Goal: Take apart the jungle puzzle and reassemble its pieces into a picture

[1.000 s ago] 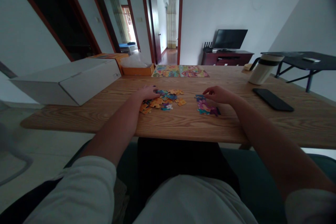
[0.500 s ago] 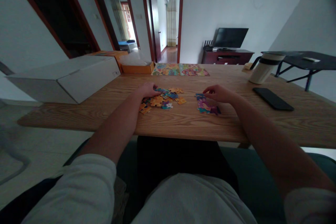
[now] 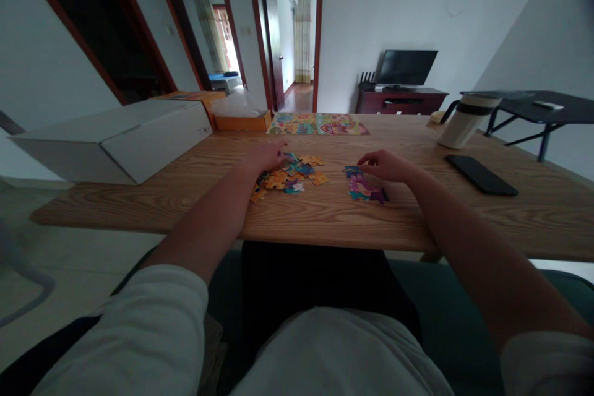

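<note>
A heap of loose puzzle pieces (image 3: 292, 176), mostly orange and blue, lies on the wooden table (image 3: 325, 216). My left hand (image 3: 265, 156) rests on the heap's left side, fingers stretched forward over the pieces. To the right lies a small joined patch of puzzle (image 3: 364, 187) in purple and teal. My right hand (image 3: 386, 166) sits at its far edge, fingers curled together in a pinch at the patch's top corner; what they grip is too small to make out.
Two finished puzzle boards (image 3: 318, 124) lie at the table's far edge. A white box (image 3: 116, 139) and an orange box (image 3: 241, 119) stand at the left. A tilted white mug (image 3: 464, 120) and a black phone (image 3: 481, 174) are at the right.
My left hand has slid forward and to the right over the heap, uncovering a few orange pieces at its near left. My right hand has stayed at the joined patch.
</note>
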Demonstrator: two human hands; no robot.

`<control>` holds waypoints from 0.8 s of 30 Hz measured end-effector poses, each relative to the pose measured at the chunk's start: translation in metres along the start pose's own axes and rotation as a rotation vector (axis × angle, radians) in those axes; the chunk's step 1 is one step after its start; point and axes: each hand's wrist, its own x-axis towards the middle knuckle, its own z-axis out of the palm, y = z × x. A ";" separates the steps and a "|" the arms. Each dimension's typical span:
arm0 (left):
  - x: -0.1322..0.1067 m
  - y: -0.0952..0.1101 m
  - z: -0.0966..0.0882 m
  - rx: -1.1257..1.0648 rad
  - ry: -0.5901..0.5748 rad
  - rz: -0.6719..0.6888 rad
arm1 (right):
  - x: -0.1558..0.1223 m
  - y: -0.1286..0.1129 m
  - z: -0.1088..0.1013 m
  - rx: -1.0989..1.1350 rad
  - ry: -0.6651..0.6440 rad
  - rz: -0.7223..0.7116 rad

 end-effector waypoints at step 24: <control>-0.016 0.151 -0.037 -0.644 0.306 0.518 | -0.022 -0.049 -0.006 0.738 -0.211 -0.147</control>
